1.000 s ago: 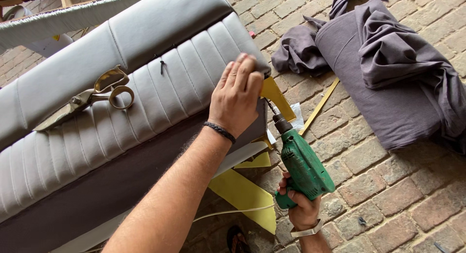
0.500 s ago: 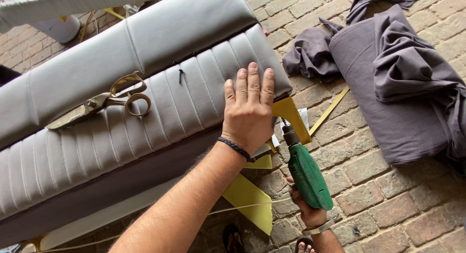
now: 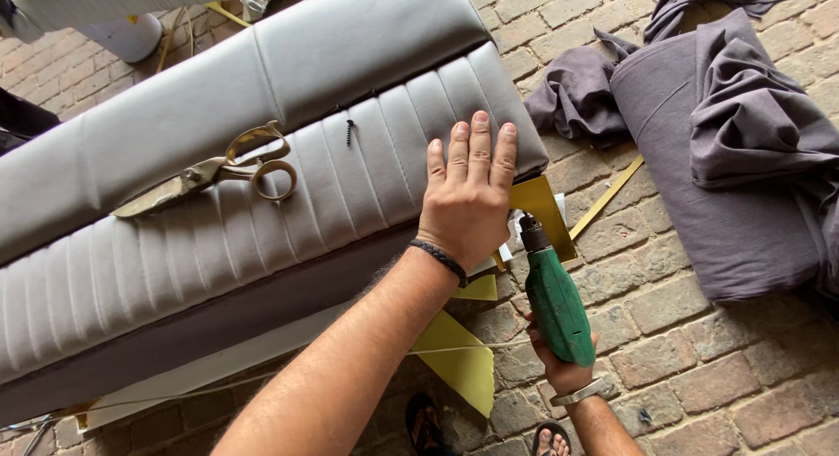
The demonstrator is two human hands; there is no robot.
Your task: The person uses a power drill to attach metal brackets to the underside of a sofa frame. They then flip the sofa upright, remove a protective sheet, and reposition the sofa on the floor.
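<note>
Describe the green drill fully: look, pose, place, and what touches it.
The green drill has a scuffed green body that looks like plastic and a dark metal chuck at its upper end. The right hand grips its lower end, holding it above the brick floor, nose up and tilted slightly left. The chuck sits by the yellow frame piece at the edge of the grey upholstered cushion.

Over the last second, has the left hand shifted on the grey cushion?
Yes. The left hand has flattened and slid up the ribbed cushion, away from its lower edge, toward the small screw.
</note>
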